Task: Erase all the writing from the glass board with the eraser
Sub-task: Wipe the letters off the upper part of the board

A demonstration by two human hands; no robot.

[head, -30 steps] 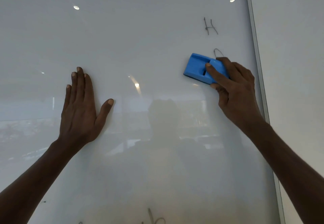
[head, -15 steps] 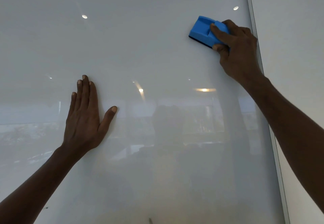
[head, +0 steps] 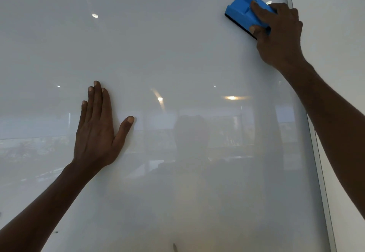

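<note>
eraser (head: 245, 14) — blue, dark pad flat on the glass board (head: 177, 54) — sits near the top right corner, a little higher and nearer the metal edge strip (head: 318, 153) than half a second ago. right hand (head: 276, 32) has its grip clamped on it, thumb below, fingers over the back. left hand (head: 96, 129) stays pressed flat, fingers spread. glass reflects ceiling lights and a dim room; a faint pen mark (head: 174, 247) shows at the bottom edge.

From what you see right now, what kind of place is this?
Probably an office or meeting room. A wall-mounted glass board with a metal edge strip fills the view, its surface reflects round ceiling lights, and the right hand holds a blue eraser.
</note>
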